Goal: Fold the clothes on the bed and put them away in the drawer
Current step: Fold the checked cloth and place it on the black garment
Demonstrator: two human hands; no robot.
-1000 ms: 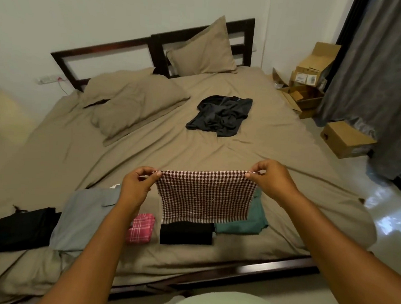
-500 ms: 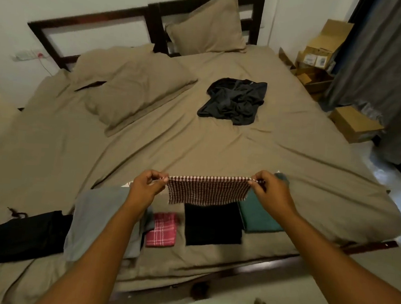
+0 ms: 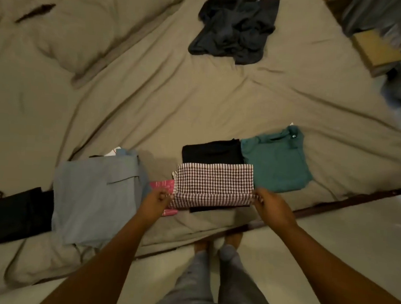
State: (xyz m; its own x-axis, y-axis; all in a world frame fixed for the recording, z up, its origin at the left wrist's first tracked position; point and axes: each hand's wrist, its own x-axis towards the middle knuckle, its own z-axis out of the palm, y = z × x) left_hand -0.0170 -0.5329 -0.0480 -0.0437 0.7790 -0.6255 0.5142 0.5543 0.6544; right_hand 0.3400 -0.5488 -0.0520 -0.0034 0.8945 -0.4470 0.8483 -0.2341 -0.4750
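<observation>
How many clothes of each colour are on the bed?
black clothes: 2
dark grey garment: 1
teal shirt: 1
grey-blue shirt: 1
pink cloth: 1
checked cloth: 1
Total: 7

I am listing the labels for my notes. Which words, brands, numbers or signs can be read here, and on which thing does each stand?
No text is readable.
Neck label of the teal shirt: too small and blurred.
White tag at the light blue garment: blurred, unreadable.
Cardboard box: blurred, no print to make out.
Checked cloth: pattern only.
</observation>
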